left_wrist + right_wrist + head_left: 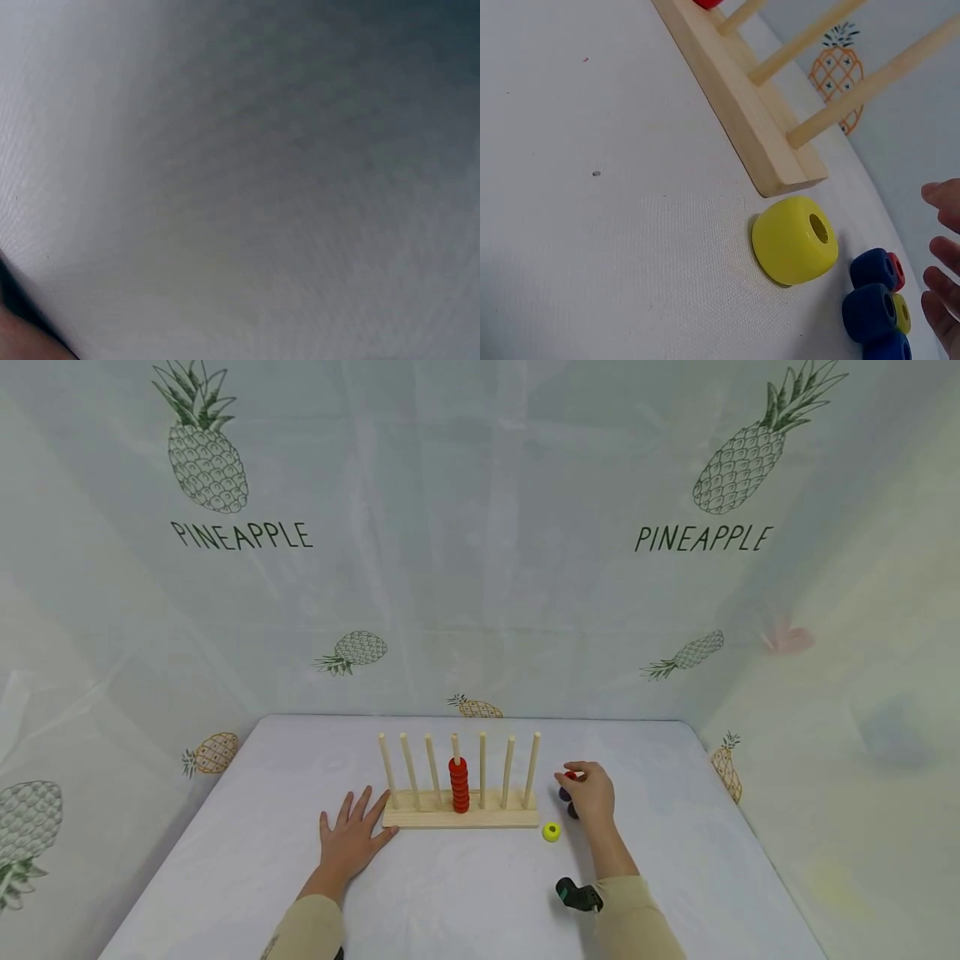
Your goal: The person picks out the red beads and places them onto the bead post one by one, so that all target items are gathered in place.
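Observation:
My left hand (pixel 352 845) lies flat with fingers spread on the table, its fingertips at the left end of a wooden peg rack (pixel 420 819). A stack of red beads (pixel 459 787) sits on the rack's middle peg. Off the rack's right end, my right hand (pixel 594 795) hovers by a group of loose beads, thumb and forefinger apart near a red bead (pixel 898 271). In the right wrist view its fingers (pixel 949 201) are loosely bent with nothing between them. Several blue beads (pixel 869 311) and a small yellow bead (pixel 902 313) lie beside the red one.
A single yellow bead (pixel 791 244) lies by the rack's right front corner. The other pegs (pixel 482 768) stand bare. A pineapple-printed cloth (pixel 480 568) hangs behind the white table (pixel 450 893). The left wrist view is mostly a blurred pale surface (pixel 240 225).

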A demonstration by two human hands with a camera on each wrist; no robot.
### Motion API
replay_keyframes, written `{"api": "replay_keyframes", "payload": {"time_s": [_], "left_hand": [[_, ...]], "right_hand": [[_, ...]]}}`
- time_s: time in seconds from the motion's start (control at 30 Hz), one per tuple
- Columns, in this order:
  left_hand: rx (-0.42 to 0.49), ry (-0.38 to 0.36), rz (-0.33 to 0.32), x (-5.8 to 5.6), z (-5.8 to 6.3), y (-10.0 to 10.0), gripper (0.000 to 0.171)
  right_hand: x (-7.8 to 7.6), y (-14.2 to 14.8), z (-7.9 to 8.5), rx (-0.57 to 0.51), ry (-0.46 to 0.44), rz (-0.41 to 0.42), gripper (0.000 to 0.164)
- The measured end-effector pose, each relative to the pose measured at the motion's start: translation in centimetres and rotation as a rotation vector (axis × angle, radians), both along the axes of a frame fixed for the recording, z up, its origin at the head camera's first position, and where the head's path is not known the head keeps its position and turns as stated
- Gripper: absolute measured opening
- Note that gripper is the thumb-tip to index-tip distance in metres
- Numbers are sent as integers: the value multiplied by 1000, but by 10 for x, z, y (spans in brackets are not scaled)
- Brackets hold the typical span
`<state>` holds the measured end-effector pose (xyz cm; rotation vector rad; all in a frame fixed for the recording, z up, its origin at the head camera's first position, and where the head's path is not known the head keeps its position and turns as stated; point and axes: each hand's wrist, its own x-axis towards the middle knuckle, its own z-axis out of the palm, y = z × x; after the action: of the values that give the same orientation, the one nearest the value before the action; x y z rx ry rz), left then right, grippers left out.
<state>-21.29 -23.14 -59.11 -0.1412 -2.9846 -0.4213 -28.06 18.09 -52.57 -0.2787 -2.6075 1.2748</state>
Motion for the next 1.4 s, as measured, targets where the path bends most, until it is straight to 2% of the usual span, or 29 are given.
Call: {"api": "replay_keyframes", "payload": {"time_s": [0.33,0.63,0.73,1.0,1.23,1.4], "left_hand": [[-3,-10,1,0,0,-1,76],[8,-13,2,-1,0,-1,76],[11,-26,5,0,2,0,76],[5,-80,21,5,18,8,74],[-3,-20,9,2,6,3,75],[3,-5,9,0,1,1,76]], "right_hand": [[-11,10,-8,25,-53,18,31],[-15,17,-13,1,-134,7,28],[-16,18,-15,-1,-153,11,28],[-15,21,-16,-45,-181,23,28],[-15,21,-16,-39,-175,28,25],[-17,20,-15,-51,-191,17,24]]}}
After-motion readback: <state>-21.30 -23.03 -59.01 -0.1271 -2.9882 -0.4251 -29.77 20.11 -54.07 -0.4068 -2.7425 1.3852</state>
